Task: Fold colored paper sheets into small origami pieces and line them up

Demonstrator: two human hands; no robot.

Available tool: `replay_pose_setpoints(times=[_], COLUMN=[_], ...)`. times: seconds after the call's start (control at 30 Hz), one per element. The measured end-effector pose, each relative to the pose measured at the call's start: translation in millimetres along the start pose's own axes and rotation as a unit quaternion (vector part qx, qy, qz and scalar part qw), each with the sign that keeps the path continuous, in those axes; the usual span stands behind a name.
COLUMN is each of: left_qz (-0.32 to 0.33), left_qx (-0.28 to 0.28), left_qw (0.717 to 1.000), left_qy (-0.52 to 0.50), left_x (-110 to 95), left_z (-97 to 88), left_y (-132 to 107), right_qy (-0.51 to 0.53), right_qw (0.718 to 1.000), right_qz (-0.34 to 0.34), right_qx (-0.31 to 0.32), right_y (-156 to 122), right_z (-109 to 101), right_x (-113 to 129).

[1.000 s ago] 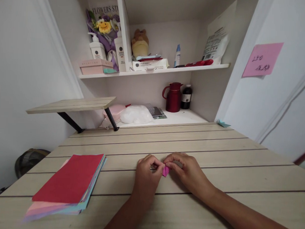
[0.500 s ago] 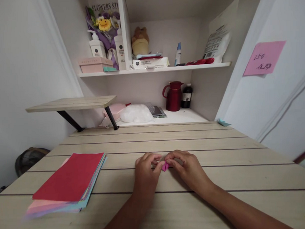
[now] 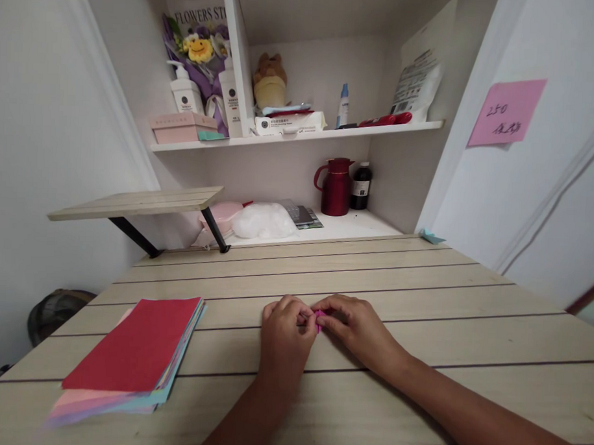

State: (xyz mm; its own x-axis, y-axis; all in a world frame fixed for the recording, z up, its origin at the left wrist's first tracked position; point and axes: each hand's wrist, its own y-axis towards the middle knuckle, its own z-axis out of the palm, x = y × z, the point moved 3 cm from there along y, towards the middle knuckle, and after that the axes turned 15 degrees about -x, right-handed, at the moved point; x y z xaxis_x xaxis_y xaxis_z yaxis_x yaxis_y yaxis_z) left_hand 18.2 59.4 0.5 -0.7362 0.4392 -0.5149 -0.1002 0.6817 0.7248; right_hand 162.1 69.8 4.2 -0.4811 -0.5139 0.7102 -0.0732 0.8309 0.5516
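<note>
A small piece of folded pink paper (image 3: 319,321) is pinched between my two hands, just above the middle of the wooden table. My left hand (image 3: 288,326) grips its left side between thumb and fingers. On the other side, the thumb and index finger of my right hand (image 3: 349,322) close on its right edge. Fingertips cover most of the paper, so its exact folded shape is hidden. To the left lies a stack of coloured paper (image 3: 134,343) with a red sheet on top.
A low wooden riser (image 3: 136,202) on black legs stands at the table's back left. Behind the table, shelves hold a red jug (image 3: 336,187), a dark bottle (image 3: 360,186) and a white plastic bag (image 3: 264,220). A folded blue paper (image 3: 431,237) sits at the back right corner.
Both hands have drawn slightly closer around the pink paper, and less of it shows now. The whole view has shifted a little.
</note>
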Motion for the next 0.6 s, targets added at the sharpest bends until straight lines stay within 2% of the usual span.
replay_pose_setpoints(times=[0.1, 0.3, 0.6], left_qz=[0.003, -0.012, -0.014], left_qx=[-0.003, 0.0, 0.004], left_qw=[1.0, 1.0, 1.0], left_qy=[0.007, -0.012, -0.016], left_x=[0.9, 2.6, -2.0], left_z=[0.5, 0.9, -1.8], left_y=[-0.5, 0.5, 0.8], right_qy=[0.023, 0.044, 0.023], right_qw=[0.999, 0.997, 0.999], right_qz=[0.028, 0.065, 0.003], right_qx=[0.012, -0.006, -0.03], right_y=[-1.0, -1.2, 1.0], right_z=[2.5, 0.8, -3.7], right_x=[-2.1, -1.6, 2.2])
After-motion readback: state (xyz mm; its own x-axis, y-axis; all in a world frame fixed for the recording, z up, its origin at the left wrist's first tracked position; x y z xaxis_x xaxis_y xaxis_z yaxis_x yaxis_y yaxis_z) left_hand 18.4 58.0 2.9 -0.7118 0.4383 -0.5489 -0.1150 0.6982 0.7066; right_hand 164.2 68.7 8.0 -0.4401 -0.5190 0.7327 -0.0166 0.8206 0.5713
